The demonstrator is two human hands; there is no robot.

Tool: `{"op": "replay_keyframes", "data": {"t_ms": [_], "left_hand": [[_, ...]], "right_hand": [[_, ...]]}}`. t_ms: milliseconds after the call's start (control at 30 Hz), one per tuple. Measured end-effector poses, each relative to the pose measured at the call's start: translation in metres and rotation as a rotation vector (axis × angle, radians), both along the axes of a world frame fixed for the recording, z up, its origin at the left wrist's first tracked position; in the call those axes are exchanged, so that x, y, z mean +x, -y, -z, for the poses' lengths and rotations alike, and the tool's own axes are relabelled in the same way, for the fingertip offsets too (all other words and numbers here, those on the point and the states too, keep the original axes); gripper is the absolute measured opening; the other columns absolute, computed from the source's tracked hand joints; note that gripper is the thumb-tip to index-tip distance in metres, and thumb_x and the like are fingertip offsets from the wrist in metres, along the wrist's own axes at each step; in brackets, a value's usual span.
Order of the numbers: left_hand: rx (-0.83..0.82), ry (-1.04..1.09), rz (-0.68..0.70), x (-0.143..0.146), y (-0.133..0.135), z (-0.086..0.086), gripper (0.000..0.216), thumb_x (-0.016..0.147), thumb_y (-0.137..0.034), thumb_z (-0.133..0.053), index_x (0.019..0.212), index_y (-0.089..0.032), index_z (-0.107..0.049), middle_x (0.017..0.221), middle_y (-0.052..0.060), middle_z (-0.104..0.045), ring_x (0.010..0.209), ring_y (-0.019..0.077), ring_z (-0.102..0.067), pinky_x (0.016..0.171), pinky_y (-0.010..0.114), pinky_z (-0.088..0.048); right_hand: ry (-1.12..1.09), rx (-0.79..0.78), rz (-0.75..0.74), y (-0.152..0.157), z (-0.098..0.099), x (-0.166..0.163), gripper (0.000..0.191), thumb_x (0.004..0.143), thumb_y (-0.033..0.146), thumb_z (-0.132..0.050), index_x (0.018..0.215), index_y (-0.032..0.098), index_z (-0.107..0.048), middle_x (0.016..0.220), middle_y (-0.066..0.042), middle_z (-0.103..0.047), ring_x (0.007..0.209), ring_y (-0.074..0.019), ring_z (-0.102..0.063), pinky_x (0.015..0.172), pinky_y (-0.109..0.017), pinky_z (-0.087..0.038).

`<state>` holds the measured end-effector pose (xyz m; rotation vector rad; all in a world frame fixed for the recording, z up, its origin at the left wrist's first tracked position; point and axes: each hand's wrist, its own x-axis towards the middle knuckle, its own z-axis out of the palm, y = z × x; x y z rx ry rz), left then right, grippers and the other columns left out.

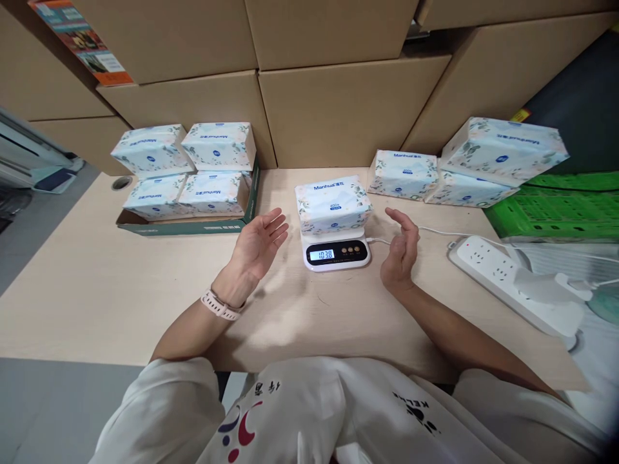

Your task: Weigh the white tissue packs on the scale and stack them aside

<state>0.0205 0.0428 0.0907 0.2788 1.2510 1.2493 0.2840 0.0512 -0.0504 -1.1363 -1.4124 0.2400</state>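
Note:
A white and blue tissue pack (pixel 333 205) with a floral print rests on the digital scale (pixel 337 258), whose lit display reads about 103.8. My left hand (pixel 260 245) hovers left of the scale, palm turned up and inward, fingers extended and holding nothing. To the right of it, my right hand (pixel 401 253) is raised with the index finger and thumb side apart and the other fingers partly curled; nothing shows in it. Neither hand touches the pack or the scale.
A green tray (pixel 203 227) at left holds several stacked tissue packs (pixel 217 145). More packs (pixel 403 174) stand at back right. Cardboard boxes (pixel 338 113) wall off the back. A power strip (pixel 503 277) with cables and a green crate (pixel 556 209) lie right.

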Motion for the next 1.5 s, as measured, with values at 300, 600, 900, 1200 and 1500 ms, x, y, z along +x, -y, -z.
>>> {"op": "replay_keyframes", "data": {"t_ms": [300, 600, 900, 1200, 1500], "left_hand": [[0.009, 0.009, 0.013, -0.0012, -0.0003, 0.0017, 0.017, 0.096, -0.019, -0.053, 0.101, -0.014, -0.069, 0.117, 0.010, -0.066, 0.105, 0.0202, -0.066, 0.124, 0.036, -0.040], [0.010, -0.002, 0.031, -0.0021, 0.0005, 0.0019, 0.018, 0.092, -0.019, -0.055, 0.101, -0.014, -0.069, 0.125, 0.013, -0.067, 0.123, 0.0236, -0.065, 0.124, 0.036, -0.041], [0.025, -0.019, 0.066, -0.0041, 0.0004, 0.0060, 0.018, 0.086, -0.021, -0.061, 0.099, -0.015, -0.071, 0.124, 0.013, -0.068, 0.125, 0.0249, -0.065, 0.121, 0.037, -0.045], [0.006, -0.011, 0.056, -0.0018, 0.0004, 0.0046, 0.017, 0.089, -0.020, -0.058, 0.099, -0.014, -0.070, 0.127, 0.013, -0.067, 0.130, 0.0254, -0.064, 0.125, 0.037, -0.042], [0.010, -0.025, 0.067, -0.0017, 0.0009, 0.0051, 0.019, 0.087, -0.022, -0.059, 0.100, -0.015, -0.070, 0.127, 0.013, -0.067, 0.131, 0.0256, -0.064, 0.126, 0.037, -0.042]], "right_hand": [[-0.020, -0.011, -0.008, -0.0024, 0.0013, 0.0006, 0.049, 0.107, 0.051, -0.035, 0.141, 0.026, -0.061, 0.143, -0.009, -0.068, 0.140, -0.0286, -0.060, 0.125, -0.062, -0.040], [-0.016, -0.008, -0.012, -0.0029, 0.0021, 0.0009, 0.047, 0.107, 0.050, -0.035, 0.140, 0.026, -0.060, 0.143, -0.009, -0.068, 0.139, -0.0284, -0.060, 0.124, -0.062, -0.040], [0.063, -0.102, 0.008, -0.0020, -0.0030, -0.0010, 0.054, 0.106, 0.057, -0.031, 0.143, 0.028, -0.058, 0.143, -0.009, -0.069, 0.139, -0.0287, -0.060, 0.125, -0.062, -0.036], [0.152, -0.140, -0.047, -0.0019, -0.0044, -0.0013, 0.058, 0.108, 0.055, -0.027, 0.153, 0.029, -0.054, 0.149, -0.009, -0.069, 0.145, -0.0276, -0.057, 0.128, -0.062, -0.027], [0.156, -0.151, -0.043, -0.0029, -0.0026, -0.0011, 0.059, 0.108, 0.055, -0.026, 0.154, 0.031, -0.054, 0.149, -0.008, -0.068, 0.145, -0.0267, -0.057, 0.130, -0.062, -0.026]]}}
